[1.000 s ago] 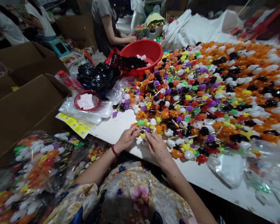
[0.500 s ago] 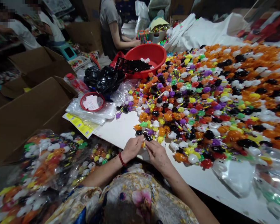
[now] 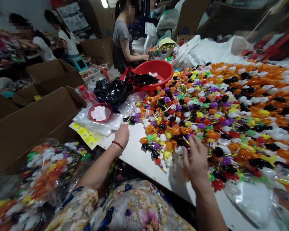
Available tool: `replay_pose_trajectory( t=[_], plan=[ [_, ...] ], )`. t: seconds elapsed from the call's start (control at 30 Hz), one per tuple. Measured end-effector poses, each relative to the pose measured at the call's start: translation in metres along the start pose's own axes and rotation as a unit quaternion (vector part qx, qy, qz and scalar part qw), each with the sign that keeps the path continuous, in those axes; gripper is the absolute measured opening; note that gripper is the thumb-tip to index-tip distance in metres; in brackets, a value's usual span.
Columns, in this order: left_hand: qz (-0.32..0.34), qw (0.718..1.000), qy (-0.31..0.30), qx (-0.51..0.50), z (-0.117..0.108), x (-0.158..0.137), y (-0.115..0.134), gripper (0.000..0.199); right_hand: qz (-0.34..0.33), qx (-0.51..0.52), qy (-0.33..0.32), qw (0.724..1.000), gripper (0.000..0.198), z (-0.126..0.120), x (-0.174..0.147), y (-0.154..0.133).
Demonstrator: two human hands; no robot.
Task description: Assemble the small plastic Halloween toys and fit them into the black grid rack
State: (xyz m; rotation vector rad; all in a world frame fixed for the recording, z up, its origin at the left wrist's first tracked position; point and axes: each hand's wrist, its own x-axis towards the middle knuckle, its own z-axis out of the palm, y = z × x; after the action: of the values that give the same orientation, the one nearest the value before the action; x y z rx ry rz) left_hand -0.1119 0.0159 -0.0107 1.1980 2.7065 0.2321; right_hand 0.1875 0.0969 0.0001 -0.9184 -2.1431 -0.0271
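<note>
Near the left end of the white table [image 3: 137, 141], my left hand [image 3: 121, 135], with a dark red bead bracelet, has its fingers drawn together beside clear plastic bags [image 3: 114, 123] and a few black and purple toys. What its fingertips hold, if anything, is hidden. My right hand [image 3: 197, 157] hovers over the near edge of the toy pile [image 3: 202, 115], thumb and fingers apart. The pile mixes small glossy orange, white, black, purple, green and red figures, some on patterned sticks. Between my hands lie a black toy [image 3: 155, 154] and a red-topped stick toy [image 3: 159, 162].
A red basket of paper slips [image 3: 100, 113] sits on plastic bags above yellow label sheets [image 3: 84, 134]. Behind are a black bag [image 3: 113, 89] and a red basin [image 3: 167, 72]. Cardboard boxes [image 3: 36, 125] and bagged toys [image 3: 50, 166] stand left. A co-worker [image 3: 122, 41] sits beyond.
My hands were together over a black toy at the table edge; now they are apart, left toward the plastic bags, right over the pile. The toy lies on the table. The view has tilted up.
</note>
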Motion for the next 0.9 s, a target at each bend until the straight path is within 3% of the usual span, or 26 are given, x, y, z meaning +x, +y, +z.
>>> replay_pose_trajectory(
  t=[0.1, 0.17, 0.27, 0.33, 0.4, 0.47, 0.57, 0.67, 0.8, 0.9],
  plan=[
    [-0.002, 0.995, 0.031, -0.095, -0.002, -0.027, 0.007, 0.020, -0.066, 0.075, -0.063, 0.993, 0.057, 0.031, -0.017, -0.034],
    [0.041, 0.977, -0.005, -0.208, -0.002, -0.050, 0.015, 0.022, -0.096, 0.106, -0.096, 0.985, 0.060, 0.049, -0.023, -0.053],
    [0.152, 0.902, -0.113, -0.389, 0.004, -0.071, 0.028, 0.023, -0.120, 0.134, -0.116, 0.977, 0.060, 0.066, -0.024, -0.066],
    [0.163, 0.871, -0.134, -0.444, 0.009, -0.066, 0.036, 0.028, -0.113, 0.152, -0.120, 0.975, 0.059, 0.068, -0.021, -0.065],
    [0.153, 0.888, -0.080, -0.426, 0.015, -0.044, 0.041, 0.028, -0.074, 0.172, -0.125, 0.974, 0.058, 0.064, -0.020, -0.061],
    [0.187, 0.915, -0.012, -0.358, 0.019, -0.013, 0.045, 0.031, -0.012, 0.202, -0.134, 0.970, 0.056, 0.056, -0.021, -0.058],
    [0.281, 0.929, -0.027, -0.238, 0.027, 0.028, 0.047, 0.046, 0.053, 0.251, -0.158, 0.954, 0.051, 0.045, -0.028, -0.059],
    [0.318, 0.928, -0.038, -0.191, 0.033, 0.047, 0.046, 0.042, 0.082, 0.286, -0.196, 0.934, 0.046, 0.041, -0.038, -0.065],
    [0.284, 0.939, -0.032, -0.193, 0.035, 0.045, 0.040, 0.035, 0.096, 0.313, -0.223, 0.918, 0.046, 0.044, -0.047, -0.073],
    [0.213, 0.935, -0.041, -0.281, 0.034, 0.037, 0.033, 0.035, 0.107, 0.322, -0.215, 0.916, 0.045, 0.047, -0.045, -0.075]
  ],
)
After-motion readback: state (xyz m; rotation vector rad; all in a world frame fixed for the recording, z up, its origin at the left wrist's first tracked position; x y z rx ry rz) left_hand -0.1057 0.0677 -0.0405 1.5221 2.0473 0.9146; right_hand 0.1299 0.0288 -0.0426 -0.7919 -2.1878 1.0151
